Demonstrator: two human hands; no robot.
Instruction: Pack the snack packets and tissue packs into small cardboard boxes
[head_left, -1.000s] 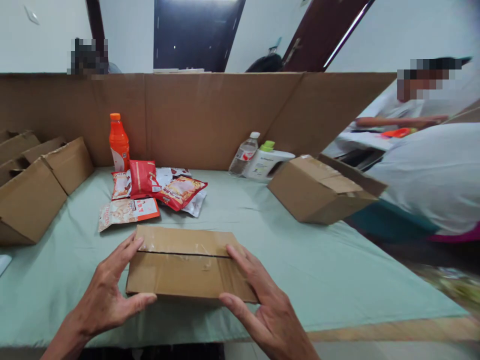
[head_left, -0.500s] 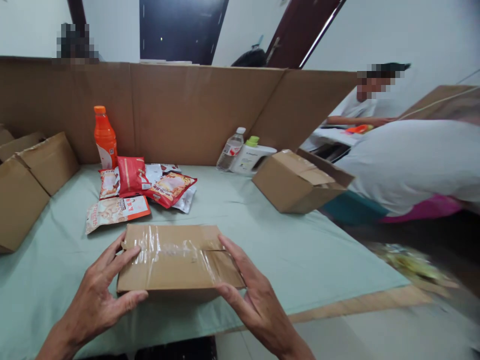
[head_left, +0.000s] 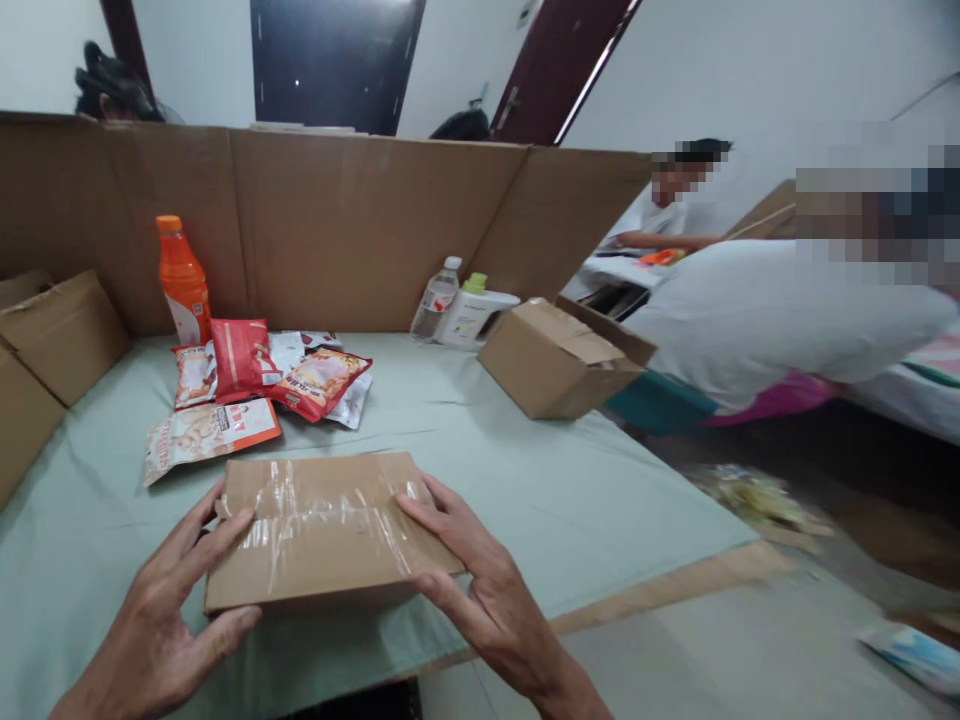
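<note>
A closed cardboard box, its top seam crossed by shiny clear tape, lies near the front edge of the table. My left hand grips its left end, fingers on the top corner and thumb at the front lower edge. Around the right end is my right hand, with fingers over the top and thumb on the front edge. Just behind the box are a beige snack pouch, a red packet and a red noodle-type packet. The box's underside is hidden.
An orange bottle stands back left. A clear bottle and a white jug lean at the cardboard screen. An open carton sits right, another carton left. A person in white bends over at right.
The view has turned slightly right, so everything sits further left. My right fingers have moved from the box's right edge onto its top.
</note>
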